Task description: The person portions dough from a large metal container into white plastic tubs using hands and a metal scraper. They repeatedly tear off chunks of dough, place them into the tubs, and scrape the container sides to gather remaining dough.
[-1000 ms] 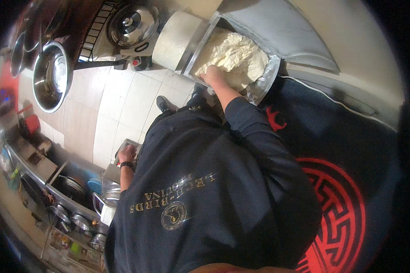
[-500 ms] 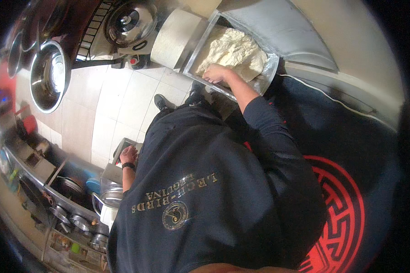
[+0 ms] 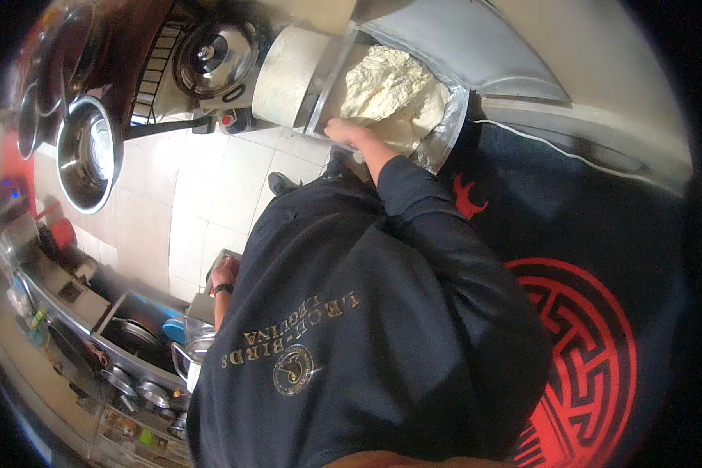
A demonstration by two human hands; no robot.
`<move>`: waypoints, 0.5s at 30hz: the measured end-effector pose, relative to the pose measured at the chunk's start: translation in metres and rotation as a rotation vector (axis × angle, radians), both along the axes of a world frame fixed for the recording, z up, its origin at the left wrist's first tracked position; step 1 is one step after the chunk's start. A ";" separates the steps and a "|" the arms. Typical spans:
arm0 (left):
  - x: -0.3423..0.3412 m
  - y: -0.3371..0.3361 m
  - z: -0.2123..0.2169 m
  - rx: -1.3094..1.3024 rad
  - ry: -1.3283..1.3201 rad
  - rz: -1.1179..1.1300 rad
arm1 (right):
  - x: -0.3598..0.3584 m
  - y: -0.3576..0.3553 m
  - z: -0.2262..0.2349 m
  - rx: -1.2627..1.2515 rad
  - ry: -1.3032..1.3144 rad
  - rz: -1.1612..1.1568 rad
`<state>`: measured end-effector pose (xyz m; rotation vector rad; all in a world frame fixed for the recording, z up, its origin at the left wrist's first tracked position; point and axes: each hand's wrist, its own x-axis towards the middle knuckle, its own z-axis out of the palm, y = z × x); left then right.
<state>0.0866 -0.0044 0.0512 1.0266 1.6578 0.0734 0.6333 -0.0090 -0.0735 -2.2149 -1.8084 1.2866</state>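
Leaning in a dark sweatshirt (image 3: 351, 327) over a tiled floor (image 3: 203, 195), reaching the right arm out to a metal tray (image 3: 454, 129) at the top of the view. Filling most of that tray: a pale, lumpy mass of dough (image 3: 390, 90). Standing just beside the tray, a white tub (image 3: 285, 74), contents hidden; farther left, a steel bowl (image 3: 90, 152) looking bare inside and a lidded pot (image 3: 210, 58).

Pressing the right hand (image 3: 345, 131) on the dough's near edge at the tray rim; fingers apart or curled, cannot tell. Probably best working from that near edge, bracing the tray against sliding.

Hanging the left hand (image 3: 225, 273) low by a grey box corner, fingers too small to judge.
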 end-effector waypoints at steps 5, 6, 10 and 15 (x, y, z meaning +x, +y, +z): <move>0.011 0.002 0.018 0.060 -0.081 0.136 | 0.033 0.025 0.129 -0.052 0.057 -0.302; 0.005 0.000 0.012 0.067 -0.112 0.160 | 0.043 0.026 0.121 0.046 0.085 -0.443; -0.014 -0.006 -0.002 0.083 -0.092 -0.004 | 0.052 0.053 0.087 0.150 -0.093 -0.634; -0.054 -0.017 -0.043 0.145 0.283 -0.705 | -0.004 0.045 0.046 0.151 -0.102 -0.675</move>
